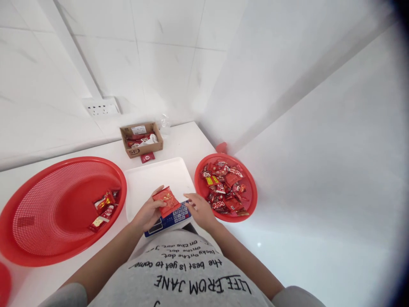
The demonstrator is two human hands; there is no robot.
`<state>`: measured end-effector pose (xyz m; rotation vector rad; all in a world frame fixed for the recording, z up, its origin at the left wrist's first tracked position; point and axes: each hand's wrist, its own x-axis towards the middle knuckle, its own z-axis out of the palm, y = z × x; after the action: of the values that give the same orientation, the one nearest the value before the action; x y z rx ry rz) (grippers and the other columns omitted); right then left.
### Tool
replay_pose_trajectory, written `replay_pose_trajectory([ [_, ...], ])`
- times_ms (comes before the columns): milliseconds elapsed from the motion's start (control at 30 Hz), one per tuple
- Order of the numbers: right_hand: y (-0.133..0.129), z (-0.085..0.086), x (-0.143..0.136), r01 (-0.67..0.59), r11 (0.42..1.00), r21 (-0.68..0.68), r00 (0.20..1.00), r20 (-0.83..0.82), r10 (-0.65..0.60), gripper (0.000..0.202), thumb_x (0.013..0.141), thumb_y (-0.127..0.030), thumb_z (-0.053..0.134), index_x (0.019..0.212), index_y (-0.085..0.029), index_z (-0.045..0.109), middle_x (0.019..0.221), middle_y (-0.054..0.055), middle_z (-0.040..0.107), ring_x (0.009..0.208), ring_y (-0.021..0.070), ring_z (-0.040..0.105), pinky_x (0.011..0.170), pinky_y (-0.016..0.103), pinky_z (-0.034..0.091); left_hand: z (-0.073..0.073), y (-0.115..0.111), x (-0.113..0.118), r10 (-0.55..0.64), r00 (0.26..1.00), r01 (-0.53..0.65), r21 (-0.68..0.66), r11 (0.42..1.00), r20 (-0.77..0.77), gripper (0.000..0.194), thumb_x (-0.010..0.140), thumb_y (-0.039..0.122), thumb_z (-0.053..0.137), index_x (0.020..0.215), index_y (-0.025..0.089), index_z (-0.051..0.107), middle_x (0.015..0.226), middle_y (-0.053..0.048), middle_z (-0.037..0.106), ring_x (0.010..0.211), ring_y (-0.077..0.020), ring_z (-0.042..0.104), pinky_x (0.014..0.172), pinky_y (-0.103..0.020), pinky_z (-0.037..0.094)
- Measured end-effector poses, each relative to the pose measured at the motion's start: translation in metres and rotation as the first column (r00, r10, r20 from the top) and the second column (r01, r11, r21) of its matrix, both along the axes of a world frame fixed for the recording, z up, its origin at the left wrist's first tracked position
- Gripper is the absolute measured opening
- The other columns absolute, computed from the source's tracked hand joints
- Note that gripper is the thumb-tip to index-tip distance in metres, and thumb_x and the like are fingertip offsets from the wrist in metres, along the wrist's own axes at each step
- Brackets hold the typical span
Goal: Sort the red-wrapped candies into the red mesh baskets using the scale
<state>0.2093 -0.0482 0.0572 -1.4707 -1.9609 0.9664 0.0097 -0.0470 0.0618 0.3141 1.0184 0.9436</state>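
Observation:
A red square packet (166, 201) is held by its left edge in my left hand (149, 213), above the front of a white scale tray (159, 175). Below the packet shows the scale's blue keypad panel (177, 216). My right hand (200, 209) is just right of the packet, apart from it, over the right end of the keypad. Its thumb and index finger are near each other with a gap, and nothing shows between them. On the right, a red basket (198, 170) holds many red snack packets (225, 181).
A large red basket (64, 164) with several packets (105, 209) stands on the left. Behind the scale are a cardboard box (143, 149) with packets and a small red packet (147, 157). Walls border the table's back and right. Another red rim (4, 283) shows at lower left.

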Motion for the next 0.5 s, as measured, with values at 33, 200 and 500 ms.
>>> replay_pose_trajectory([
  [33, 0.004, -0.003, 0.011, 0.076, 0.997, -0.023, 0.997, 0.008, -0.076, 0.035, 0.083, -0.026, 0.044, 0.115, -0.024, 0.056, 0.111, 0.006, 0.061, 0.098, 0.0175, 0.056, 0.087, 0.034, 0.045, 0.0, 0.003, -0.003, -0.008, 0.999, 0.009, 0.015, 1.0, -0.031, 0.065, 0.058, 0.007, 0.057, 0.12, 0.024, 0.043, 0.102, -0.003, 0.063, 0.087, -0.0175, 0.063, 0.078, -0.035, 0.052],
  [200, 0.023, -0.033, 0.071, 0.349, 0.925, -0.153, 0.922, 0.235, -0.309, 0.038, 0.083, -0.028, 0.041, 0.118, -0.022, 0.054, 0.117, 0.006, 0.059, 0.104, 0.0193, 0.055, 0.092, 0.035, 0.041, -0.006, 0.016, -0.022, -0.026, 0.95, 0.062, 0.107, 0.992, -0.31, 0.043, 0.064, 0.021, 0.064, 0.104, 0.018, 0.049, 0.09, -0.003, 0.064, 0.083, -0.0178, 0.063, 0.081, -0.036, 0.05],
  [500, 0.037, -0.074, 0.09, 0.219, 0.915, -0.338, 0.852, 0.524, -0.011, 0.049, 0.075, -0.021, 0.055, 0.123, -0.014, 0.051, 0.134, 0.012, 0.045, 0.119, 0.024, 0.044, 0.097, 0.03, 0.033, -0.04, 0.024, -0.038, 0.168, 0.263, 0.385, 0.263, 0.885, -0.95, 0.053, 0.073, 0.031, 0.054, 0.122, 0.014, 0.043, 0.127, -0.015, 0.047, 0.123, -0.0296, 0.038, 0.103, -0.049, 0.031],
])
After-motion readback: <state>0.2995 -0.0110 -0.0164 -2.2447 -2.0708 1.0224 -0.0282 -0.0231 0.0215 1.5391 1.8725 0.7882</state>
